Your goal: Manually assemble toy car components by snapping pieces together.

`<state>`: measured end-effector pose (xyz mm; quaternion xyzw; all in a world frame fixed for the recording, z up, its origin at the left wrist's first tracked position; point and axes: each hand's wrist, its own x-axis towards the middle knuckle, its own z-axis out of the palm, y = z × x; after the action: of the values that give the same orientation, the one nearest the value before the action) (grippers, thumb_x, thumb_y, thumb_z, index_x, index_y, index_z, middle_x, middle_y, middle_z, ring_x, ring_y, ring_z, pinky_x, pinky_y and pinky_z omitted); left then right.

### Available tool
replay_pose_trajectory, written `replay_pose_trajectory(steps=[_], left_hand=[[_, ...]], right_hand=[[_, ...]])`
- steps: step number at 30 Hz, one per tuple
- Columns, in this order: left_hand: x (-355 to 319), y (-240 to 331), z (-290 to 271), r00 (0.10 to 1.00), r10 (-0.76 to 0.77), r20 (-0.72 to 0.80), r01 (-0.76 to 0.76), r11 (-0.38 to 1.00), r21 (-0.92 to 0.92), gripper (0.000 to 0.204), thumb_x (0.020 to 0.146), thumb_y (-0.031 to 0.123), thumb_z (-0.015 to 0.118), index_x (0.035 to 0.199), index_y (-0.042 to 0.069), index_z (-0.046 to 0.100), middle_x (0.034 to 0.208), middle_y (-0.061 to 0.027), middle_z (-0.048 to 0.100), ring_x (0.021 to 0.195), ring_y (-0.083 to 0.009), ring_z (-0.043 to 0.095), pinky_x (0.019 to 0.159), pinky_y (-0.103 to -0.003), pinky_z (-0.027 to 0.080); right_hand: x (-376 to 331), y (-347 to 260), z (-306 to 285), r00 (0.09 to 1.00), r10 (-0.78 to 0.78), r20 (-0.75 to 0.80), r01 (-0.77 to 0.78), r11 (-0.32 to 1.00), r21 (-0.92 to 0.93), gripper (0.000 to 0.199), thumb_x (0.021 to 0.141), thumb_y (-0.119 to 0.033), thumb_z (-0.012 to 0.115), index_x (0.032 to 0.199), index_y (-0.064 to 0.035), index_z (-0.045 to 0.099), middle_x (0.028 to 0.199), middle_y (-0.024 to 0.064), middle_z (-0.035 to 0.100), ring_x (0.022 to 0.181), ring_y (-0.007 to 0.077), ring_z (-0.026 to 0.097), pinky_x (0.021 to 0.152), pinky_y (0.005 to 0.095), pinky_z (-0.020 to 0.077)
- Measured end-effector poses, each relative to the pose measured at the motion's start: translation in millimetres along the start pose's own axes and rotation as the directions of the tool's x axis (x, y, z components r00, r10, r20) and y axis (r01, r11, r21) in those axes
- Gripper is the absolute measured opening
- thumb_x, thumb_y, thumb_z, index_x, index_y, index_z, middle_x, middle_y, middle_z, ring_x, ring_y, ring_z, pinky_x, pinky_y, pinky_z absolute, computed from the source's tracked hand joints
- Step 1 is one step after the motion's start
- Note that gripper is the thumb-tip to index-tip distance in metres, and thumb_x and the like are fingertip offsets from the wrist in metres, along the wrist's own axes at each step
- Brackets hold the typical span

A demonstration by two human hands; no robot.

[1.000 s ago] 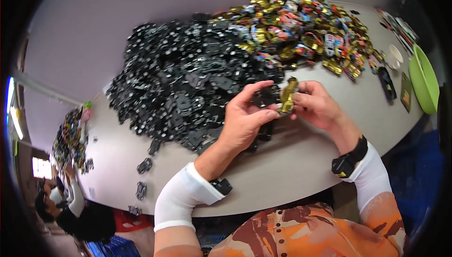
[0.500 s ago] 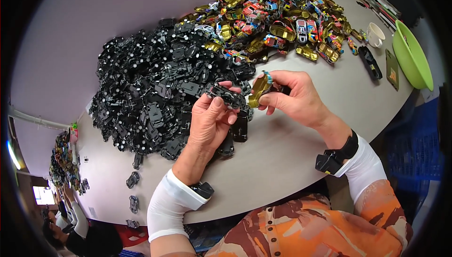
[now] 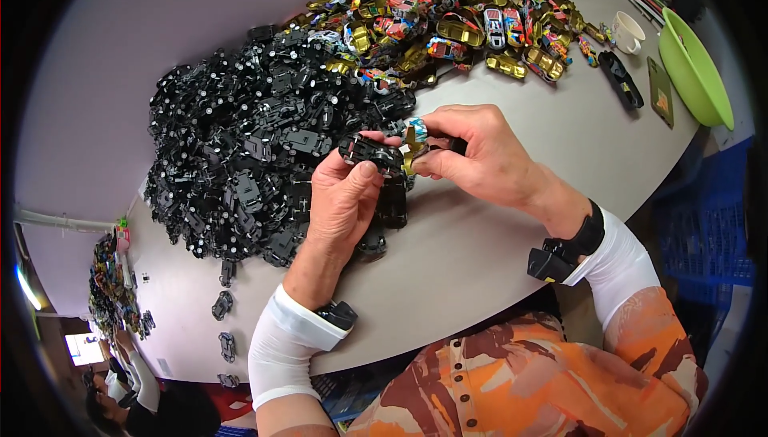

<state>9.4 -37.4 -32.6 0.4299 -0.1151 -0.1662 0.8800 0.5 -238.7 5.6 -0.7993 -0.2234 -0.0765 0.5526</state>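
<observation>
The held chassis [image 3: 366,154] is black; the held car shell [image 3: 409,155], gold with blue and white. Pale grey counter [image 3: 472,257], lime-green bowl [image 3: 694,77] at right, shirt [image 3: 512,381] patched orange, maroon and cream.

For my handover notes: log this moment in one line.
left hand: holds black car chassis | right hand: holds gold car shell beside it, contact unclear | table: chassis pile, shell pile
</observation>
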Motion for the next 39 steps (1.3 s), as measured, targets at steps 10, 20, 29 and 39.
replay_pose_trajectory(steps=[10,20,29,39], left_hand=[[-6.4,0.8,6.1,0.996,0.079,-0.043,-0.057,0.922,0.383,0.034,0.071,0.000,0.074,0.103,-0.002,0.063,0.091,-0.0033,0.065,0.084,-0.0098,0.059,0.077,-0.025,0.049],[-6.6,-0.7,5.0,0.997,0.070,0.016,-0.071,0.916,0.395,0.032,0.073,0.004,0.073,0.103,-0.003,0.063,0.093,-0.0037,0.064,0.082,-0.0094,0.059,0.074,-0.023,0.048],[-13.2,-5.9,9.1,0.997,0.069,-0.013,-0.064,0.965,0.254,0.034,0.073,0.004,0.073,0.105,-0.004,0.062,0.094,-0.0045,0.064,0.084,-0.0114,0.059,0.077,-0.024,0.048],[-9.4,-2.9,9.0,0.999,0.051,-0.017,-0.045,0.967,0.249,0.037,0.074,0.007,0.074,0.106,-0.005,0.061,0.097,-0.0073,0.065,0.086,-0.0130,0.061,0.078,-0.025,0.048]], right_hand=[[-2.1,-2.2,10.1,0.973,-0.232,0.010,0.229,0.955,-0.190,0.019,0.070,-0.008,0.068,0.083,0.0018,0.060,0.071,0.0158,0.058,0.066,0.0306,0.057,0.058,0.0369,0.0448],[-0.5,-8.7,11.2,0.979,-0.187,0.082,0.192,0.979,-0.066,0.034,0.070,0.000,0.067,0.099,-0.0043,0.051,0.073,0.0141,0.059,0.068,0.0332,0.059,0.059,0.0390,0.0465],[-1.3,-14.9,5.4,0.940,-0.310,0.144,0.326,0.940,-0.104,0.034,0.070,0.002,0.066,0.100,-0.0064,0.052,0.073,0.0127,0.058,0.069,0.0331,0.058,0.059,0.0397,0.0456],[1.0,-15.0,6.1,0.948,-0.281,0.148,0.298,0.949,-0.103,0.041,0.071,0.003,0.065,0.107,-0.0076,0.049,0.076,0.0136,0.058,0.071,0.0332,0.059,0.060,0.0399,0.0462]])
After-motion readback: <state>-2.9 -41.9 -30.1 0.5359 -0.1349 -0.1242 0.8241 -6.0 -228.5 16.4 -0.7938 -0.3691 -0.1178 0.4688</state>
